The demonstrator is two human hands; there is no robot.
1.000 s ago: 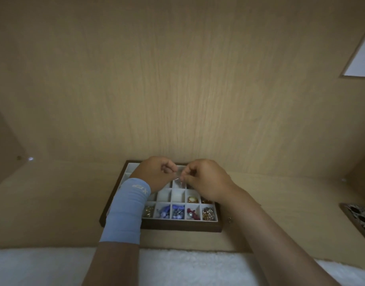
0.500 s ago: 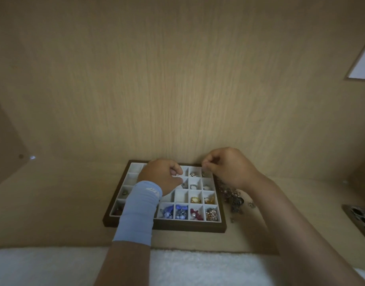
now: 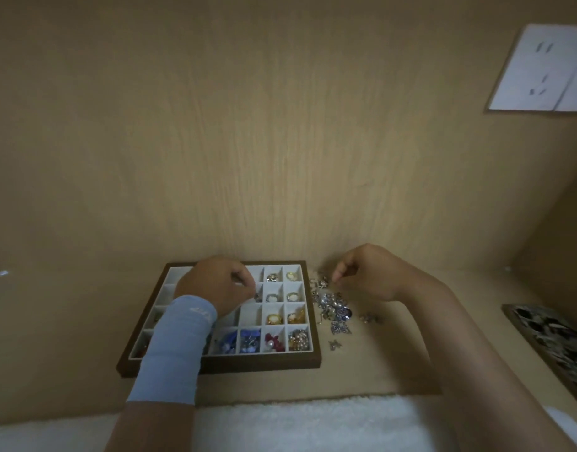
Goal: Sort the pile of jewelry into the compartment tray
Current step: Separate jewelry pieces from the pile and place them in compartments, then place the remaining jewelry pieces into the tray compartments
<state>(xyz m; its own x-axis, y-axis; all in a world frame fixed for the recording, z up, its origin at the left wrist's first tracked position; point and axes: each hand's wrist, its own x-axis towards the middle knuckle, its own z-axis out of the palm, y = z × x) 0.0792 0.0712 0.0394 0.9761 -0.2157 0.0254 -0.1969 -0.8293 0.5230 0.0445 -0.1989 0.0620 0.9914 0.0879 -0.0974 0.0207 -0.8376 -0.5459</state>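
A brown compartment tray [image 3: 235, 365] with white cells lies on the wooden shelf; rings, gold pieces, blue and red beads fill its right and front cells. My left hand [image 3: 215, 285], wrist in a light blue band, hovers over the tray's middle and pinches a small silver piece [image 3: 258, 296] at its fingertips. A pile of silver jewelry [image 3: 334, 309] lies just right of the tray. My right hand [image 3: 368, 272] is curled above the pile's far end, fingertips down on it; what they hold is too small to tell.
A wooden back wall rises right behind the tray. A second dark tray [image 3: 554, 337] with patterned contents sits at the far right edge. A white fluffy cloth [image 3: 280, 422] runs along the shelf's front. A white socket plate [image 3: 541, 70] is on the wall upper right.
My right hand left the tray's middle and moved right to the jewelry pile. My left hand stayed over the tray with the small silver piece.
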